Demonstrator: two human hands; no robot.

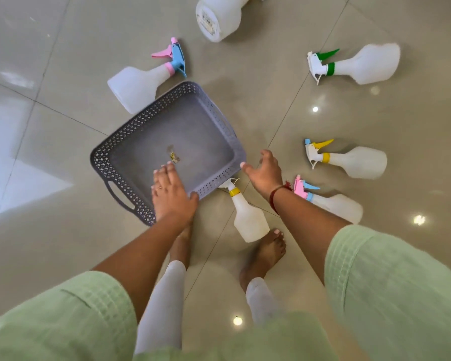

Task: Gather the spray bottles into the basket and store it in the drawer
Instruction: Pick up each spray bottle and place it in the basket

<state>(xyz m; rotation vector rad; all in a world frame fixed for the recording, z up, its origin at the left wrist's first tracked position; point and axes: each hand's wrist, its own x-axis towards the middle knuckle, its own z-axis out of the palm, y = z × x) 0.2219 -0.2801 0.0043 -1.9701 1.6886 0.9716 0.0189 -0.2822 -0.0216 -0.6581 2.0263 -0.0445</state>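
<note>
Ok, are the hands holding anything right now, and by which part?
Nothing is gripped. The left hand rests flat, fingers straight, on the near rim of the basket; the right hand is spread open beside its corner, empty.

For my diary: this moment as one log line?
left hand at basket rim | right hand open, empty | spray bottles all on floor

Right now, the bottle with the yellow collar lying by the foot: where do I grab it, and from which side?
Take the bottle round the narrow shoulder just below its yellow collar, from above and from the right. It lies flat, base toward the foot, spray head tucked against the basket corner, so the head end is crowded. The open right hand is nearest.
</note>
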